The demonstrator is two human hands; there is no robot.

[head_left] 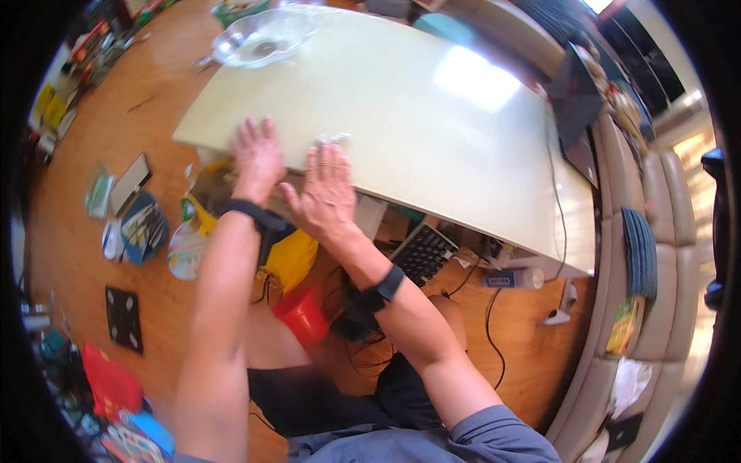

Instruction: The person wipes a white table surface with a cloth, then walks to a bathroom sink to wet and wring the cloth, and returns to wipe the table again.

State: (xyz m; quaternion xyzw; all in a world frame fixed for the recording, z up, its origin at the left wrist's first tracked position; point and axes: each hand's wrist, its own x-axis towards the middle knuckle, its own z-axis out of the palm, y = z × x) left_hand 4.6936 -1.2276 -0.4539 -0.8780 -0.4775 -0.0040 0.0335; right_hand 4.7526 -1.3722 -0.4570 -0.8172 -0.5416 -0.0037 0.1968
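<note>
My left hand is stretched out over the near left edge of a pale, glossy table, fingers slightly apart and nothing held. To its right, my right hand reaches flat over the same edge, thumb spread from the fingers. Just beyond those fingertips sits a small, shiny, whitish scrap, too blurred to identify. Whether the fingertips touch it I cannot tell. Both wrists wear black bands. A clear, scalloped plastic bowl stands on the table's far left corner.
A red plastic container is between my legs. Under the tabletop are a black keyboard and loose cables. On the floor at left stand a blue bin and a black scale. A beige sofa lines the right.
</note>
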